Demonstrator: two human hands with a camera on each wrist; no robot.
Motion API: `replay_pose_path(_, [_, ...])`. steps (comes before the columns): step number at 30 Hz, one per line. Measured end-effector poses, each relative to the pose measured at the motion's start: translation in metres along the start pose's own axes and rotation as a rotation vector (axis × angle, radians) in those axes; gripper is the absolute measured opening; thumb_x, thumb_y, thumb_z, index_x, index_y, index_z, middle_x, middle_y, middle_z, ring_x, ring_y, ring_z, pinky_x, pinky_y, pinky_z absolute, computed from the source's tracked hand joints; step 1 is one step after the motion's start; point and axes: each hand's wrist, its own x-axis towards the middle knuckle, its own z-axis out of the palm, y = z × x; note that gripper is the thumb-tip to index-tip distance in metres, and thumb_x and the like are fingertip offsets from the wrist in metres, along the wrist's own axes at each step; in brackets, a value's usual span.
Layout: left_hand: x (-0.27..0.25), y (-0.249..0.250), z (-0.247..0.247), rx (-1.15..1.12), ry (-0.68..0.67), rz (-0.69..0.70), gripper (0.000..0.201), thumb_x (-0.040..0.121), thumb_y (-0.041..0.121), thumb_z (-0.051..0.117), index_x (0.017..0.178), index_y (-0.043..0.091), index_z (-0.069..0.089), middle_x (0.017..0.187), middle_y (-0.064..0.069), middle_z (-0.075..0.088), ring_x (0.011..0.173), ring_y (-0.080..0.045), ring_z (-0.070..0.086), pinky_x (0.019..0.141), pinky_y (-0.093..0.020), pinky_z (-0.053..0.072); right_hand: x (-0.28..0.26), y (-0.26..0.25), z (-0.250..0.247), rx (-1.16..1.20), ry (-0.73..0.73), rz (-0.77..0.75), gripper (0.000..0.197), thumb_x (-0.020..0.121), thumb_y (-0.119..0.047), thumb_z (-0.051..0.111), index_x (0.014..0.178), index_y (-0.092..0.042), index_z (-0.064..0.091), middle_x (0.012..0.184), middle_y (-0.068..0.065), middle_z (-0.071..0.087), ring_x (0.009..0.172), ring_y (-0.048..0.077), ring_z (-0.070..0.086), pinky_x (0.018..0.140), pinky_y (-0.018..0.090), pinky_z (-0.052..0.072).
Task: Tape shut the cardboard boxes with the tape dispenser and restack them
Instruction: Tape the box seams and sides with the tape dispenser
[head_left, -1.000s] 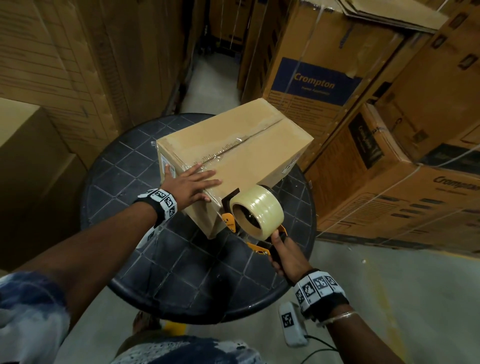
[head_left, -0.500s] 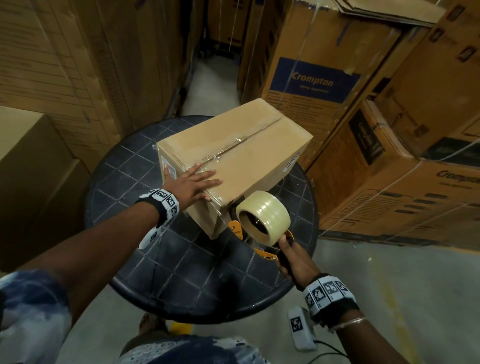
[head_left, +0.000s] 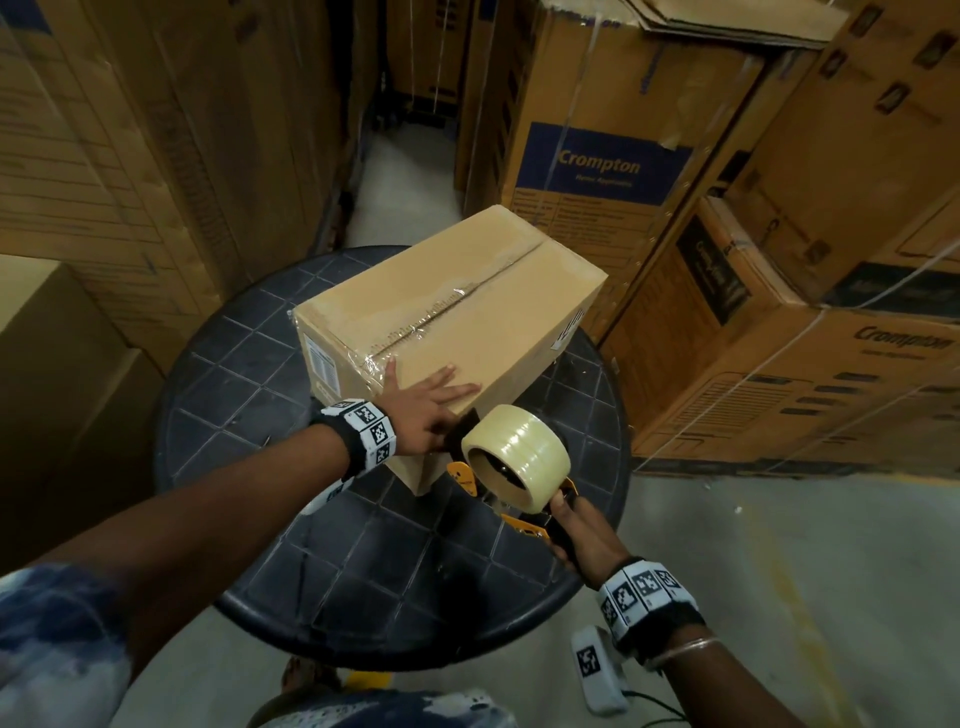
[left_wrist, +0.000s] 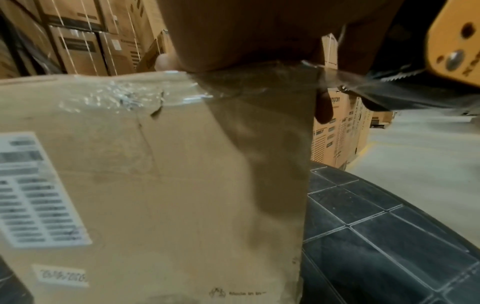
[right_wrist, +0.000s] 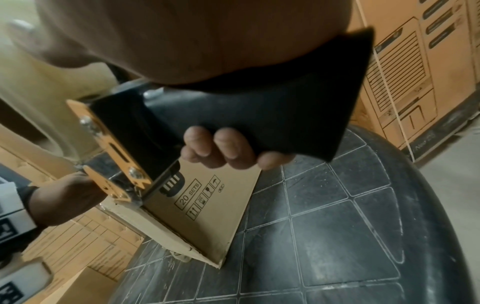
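Observation:
A brown cardboard box (head_left: 467, 306) with clear tape along its top seam stands on a round black table (head_left: 249, 374). My left hand (head_left: 423, 400) lies flat with straight fingers on the box's near top corner, right beside the dispenser's nose. My right hand (head_left: 579, 535) grips the black handle (right_wrist: 259, 119) of an orange tape dispenser (head_left: 511, 467) carrying a clear tape roll, held against the box's near end. In the left wrist view a strip of clear tape (left_wrist: 337, 82) runs from the box (left_wrist: 155, 164) edge to the dispenser's toothed blade (left_wrist: 397, 76).
Tall stacks of Crompton cartons (head_left: 597, 166) stand close behind and to the right, more cartons (head_left: 789, 364) lean at the right. Brown boxes (head_left: 62, 374) line the left. A narrow floor aisle (head_left: 400, 182) runs back between the stacks. Grey floor (head_left: 805, 597) lies at right.
My left hand slid right along the box's near corner toward the dispenser. The dispenser in my right hand shifted slightly down and right at the box's near end.

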Motion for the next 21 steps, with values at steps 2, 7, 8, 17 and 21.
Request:
replay_pose_path(2, [-0.002, -0.001, -0.002, -0.058, 0.006, 0.0, 0.039, 0.097, 0.045, 0.05, 0.135, 0.047, 0.053, 0.16, 0.026, -0.011, 0.148, -0.012, -0.021, 0.098, -0.076, -0.02, 0.003, 0.0, 0.002, 0.01, -0.002, 0.009, 0.085, 0.061, -0.088, 0.046, 0.091, -0.009, 0.057, 0.052, -0.006, 0.054, 0.042, 0.007, 0.044, 0.044, 0.021, 0.036])
replay_pose_path(7, [-0.002, -0.005, 0.0, -0.088, 0.032, 0.011, 0.038, 0.094, 0.034, 0.056, 0.129, 0.049, 0.056, 0.16, 0.027, -0.007, 0.148, -0.011, -0.02, 0.098, -0.077, -0.02, 0.012, 0.001, 0.008, -0.008, 0.021, 0.011, 0.093, 0.053, -0.099, 0.051, 0.083, -0.011, 0.057, 0.052, -0.002, 0.053, 0.045, 0.012, 0.044, 0.047, 0.024, 0.036])
replay_pose_path(8, [-0.001, -0.007, 0.003, -0.087, 0.042, 0.014, 0.04, 0.093, 0.034, 0.057, 0.13, 0.05, 0.055, 0.16, 0.028, -0.007, 0.149, -0.011, -0.019, 0.098, -0.077, -0.019, 0.014, 0.002, 0.008, -0.022, 0.025, 0.005, 0.1, 0.047, -0.105, 0.05, 0.082, -0.012, 0.058, 0.052, -0.002, 0.053, 0.045, 0.013, 0.045, 0.047, 0.024, 0.037])
replay_pose_path(17, [0.0, -0.007, 0.005, -0.048, 0.049, 0.001, 0.047, 0.092, 0.041, 0.059, 0.138, 0.046, 0.05, 0.159, 0.029, -0.009, 0.149, -0.008, -0.016, 0.098, -0.079, -0.014, 0.034, 0.009, 0.009, -0.152, 0.091, -0.008, 0.114, 0.036, -0.115, 0.033, 0.082, -0.014, 0.06, 0.064, 0.005, 0.064, 0.057, 0.017, 0.059, 0.066, 0.035, 0.047])
replay_pose_path(21, [-0.003, -0.006, 0.001, -0.07, 0.051, 0.006, 0.045, 0.091, 0.042, 0.061, 0.136, 0.045, 0.053, 0.16, 0.027, -0.005, 0.149, -0.007, -0.014, 0.099, -0.078, -0.015, 0.04, 0.012, 0.007, -0.158, 0.109, -0.002, 0.119, 0.04, -0.115, 0.033, 0.087, -0.009, 0.062, 0.07, 0.014, 0.069, 0.063, 0.028, 0.067, 0.07, 0.042, 0.053])
